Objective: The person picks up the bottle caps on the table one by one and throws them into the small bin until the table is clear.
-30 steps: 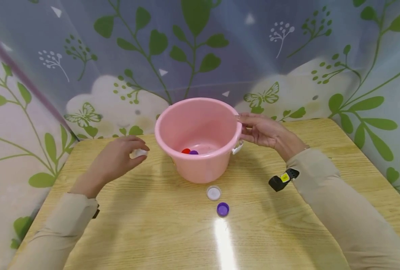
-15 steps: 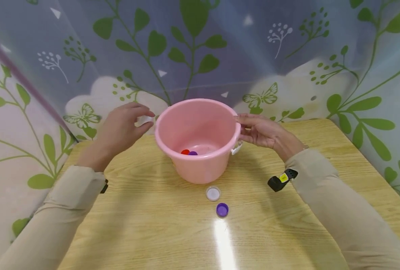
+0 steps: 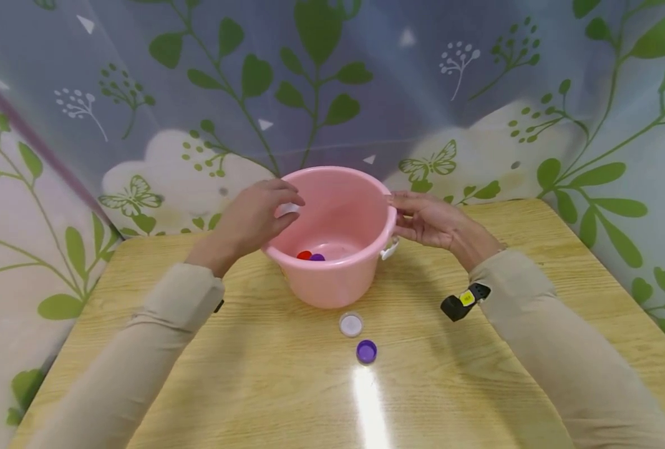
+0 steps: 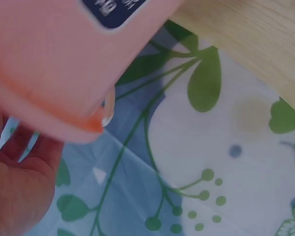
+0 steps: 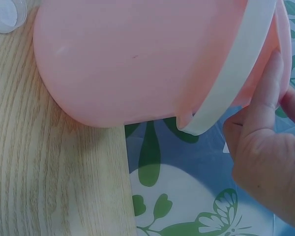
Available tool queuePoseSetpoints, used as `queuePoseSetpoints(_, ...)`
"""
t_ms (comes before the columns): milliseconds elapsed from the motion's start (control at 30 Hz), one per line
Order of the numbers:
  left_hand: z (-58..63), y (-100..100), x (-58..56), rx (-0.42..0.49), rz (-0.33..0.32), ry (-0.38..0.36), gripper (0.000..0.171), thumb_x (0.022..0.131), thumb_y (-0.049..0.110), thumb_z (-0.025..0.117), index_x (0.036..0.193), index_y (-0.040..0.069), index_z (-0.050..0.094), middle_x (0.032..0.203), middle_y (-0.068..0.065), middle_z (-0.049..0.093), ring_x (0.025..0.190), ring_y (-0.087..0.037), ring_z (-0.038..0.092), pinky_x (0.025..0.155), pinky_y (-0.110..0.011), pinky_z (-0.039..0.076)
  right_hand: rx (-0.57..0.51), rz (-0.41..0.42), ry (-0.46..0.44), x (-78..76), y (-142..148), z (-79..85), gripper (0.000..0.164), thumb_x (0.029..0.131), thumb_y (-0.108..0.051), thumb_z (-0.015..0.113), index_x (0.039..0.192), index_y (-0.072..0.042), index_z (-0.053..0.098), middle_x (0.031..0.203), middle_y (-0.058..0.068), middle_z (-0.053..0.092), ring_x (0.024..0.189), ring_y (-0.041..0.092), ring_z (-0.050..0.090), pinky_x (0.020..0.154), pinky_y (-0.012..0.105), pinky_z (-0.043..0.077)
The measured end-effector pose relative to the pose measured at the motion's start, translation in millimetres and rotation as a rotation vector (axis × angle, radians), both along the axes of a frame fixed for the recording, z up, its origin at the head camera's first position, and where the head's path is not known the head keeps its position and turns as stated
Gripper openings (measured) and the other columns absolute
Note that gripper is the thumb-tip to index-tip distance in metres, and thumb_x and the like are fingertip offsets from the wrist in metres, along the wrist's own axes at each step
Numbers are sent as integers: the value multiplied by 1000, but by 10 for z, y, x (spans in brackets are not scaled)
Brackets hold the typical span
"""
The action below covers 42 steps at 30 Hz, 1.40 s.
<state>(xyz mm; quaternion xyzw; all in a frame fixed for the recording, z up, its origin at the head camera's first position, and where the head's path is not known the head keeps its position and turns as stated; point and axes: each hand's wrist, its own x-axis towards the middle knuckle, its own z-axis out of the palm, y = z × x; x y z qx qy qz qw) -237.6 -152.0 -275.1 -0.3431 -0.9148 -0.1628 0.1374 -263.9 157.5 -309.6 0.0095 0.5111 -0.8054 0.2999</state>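
A pink bucket (image 3: 332,284) stands on the table. My left hand (image 3: 248,218) is over its left rim, pinching a small white cap (image 3: 289,210) between thumb and fingers; the fingers partly hide it. In the left wrist view the left hand (image 4: 22,182) is behind the bucket's rim. My right hand (image 3: 430,219) grips the rim on the right, fingers outside and beneath the lip in the right wrist view. A red cap (image 3: 304,255) and a purple cap (image 3: 317,257) lie on the bucket's floor.
In front of the bucket, a white cap with a clear edge (image 3: 351,325) and an upturned purple cap (image 3: 367,352) lie on the wooden table (image 3: 276,386). A white handle (image 5: 231,69) hangs at the bucket's side. A leaf-patterned cloth (image 3: 400,112) rises behind the table.
My left hand has risen and moved right with the white cap, from beside the bucket to over its left rim. The right hand keeps its grip on the rim.
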Motion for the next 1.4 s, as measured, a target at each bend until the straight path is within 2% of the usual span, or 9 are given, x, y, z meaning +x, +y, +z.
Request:
queuePoseSetpoints(167,-63,19,9,-38,47,-49,20,86,7,71,106,3,71,111,-13,65,108,-31,57,98,-45,44,-3,9,7,0,-22,1,34,95,-14,61,125,-5,49,99,10,51,79,16,59,71,28,57)
queuePoseSetpoints(367,-48,83,3,-128,75,-81,22,87,6,69,108,4,70,117,-14,64,112,-32,56,102,-45,41,4,-5,14,12,-16,-7,36,95,-14,61,128,-5,48,101,10,52,78,17,60,67,27,58)
queuePoseSetpoints(500,-40,102,12,-153,94,-92,22,87,5,68,109,4,70,116,-13,64,113,-31,55,102,-45,41,-9,-1,9,6,-5,-19,36,95,-14,61,128,-5,48,100,10,52,77,16,60,68,27,57)
queuePoseSetpoints(833,-46,84,14,-124,100,-71,22,86,3,68,107,4,70,109,-11,67,107,-30,58,98,-44,45,-38,8,-2,-2,-2,-31,36,95,-15,60,128,-5,48,101,11,51,77,17,60,68,28,57)
queuePoseSetpoints(1067,-45,82,13,-86,115,-92,22,86,7,70,108,4,69,111,-10,66,109,-29,57,97,-44,45,-41,-4,-5,-2,3,-32,32,95,-14,61,123,-5,50,97,10,53,77,17,61,68,27,58)
queuePoseSetpoints(1200,-58,66,27,-46,104,-43,20,87,4,67,107,3,69,109,-10,66,109,-29,56,96,-43,45,-41,-2,3,-5,0,-38,35,95,-14,61,126,-4,49,99,11,53,77,17,60,68,27,57)
queuePoseSetpoints(1300,-86,44,43,2,89,36,19,88,4,66,107,2,69,109,-10,66,107,-29,56,94,-43,47,-39,-6,4,-4,-2,-37,35,95,-14,62,125,-4,49,98,11,53,77,17,60,67,27,57)
queuePoseSetpoints(1400,-137,11,68,72,105,151,19,88,4,66,107,2,69,108,-11,65,104,-30,57,89,-43,50,-37,-4,4,-3,-3,-33,33,94,-14,62,123,-4,50,98,11,53,76,18,60,67,28,58)
